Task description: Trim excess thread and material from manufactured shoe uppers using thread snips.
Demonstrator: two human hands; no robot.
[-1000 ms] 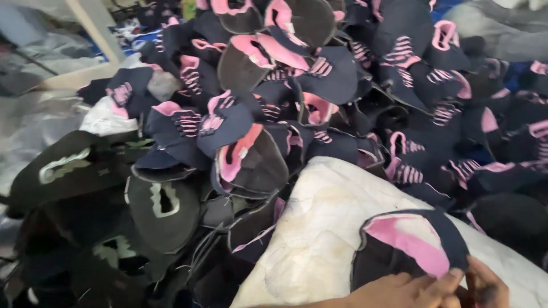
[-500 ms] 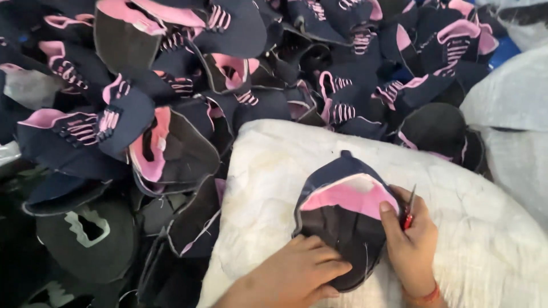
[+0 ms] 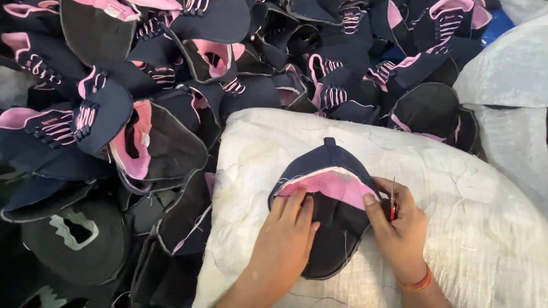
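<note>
A navy and pink shoe upper [image 3: 330, 171] lies flat on a white woven sack [image 3: 257, 148] in front of me. My left hand [image 3: 288, 234] presses down on its dark lower part, fingers at the pink lining. My right hand [image 3: 399, 228] grips the upper's right edge with the thumb and holds a small red-handled thread cutter [image 3: 392, 201] against it.
A large heap of similar navy and pink shoe uppers [image 3: 142, 137] fills the left and top of the view, some turned to show black insides [image 3: 74, 234]. More white sacks [image 3: 508, 68] lie at the right.
The view has swung so the sack and the upper sit in the centre. The upper went from held near the bottom right to lying flat, with my left hand now pressing on it.
</note>
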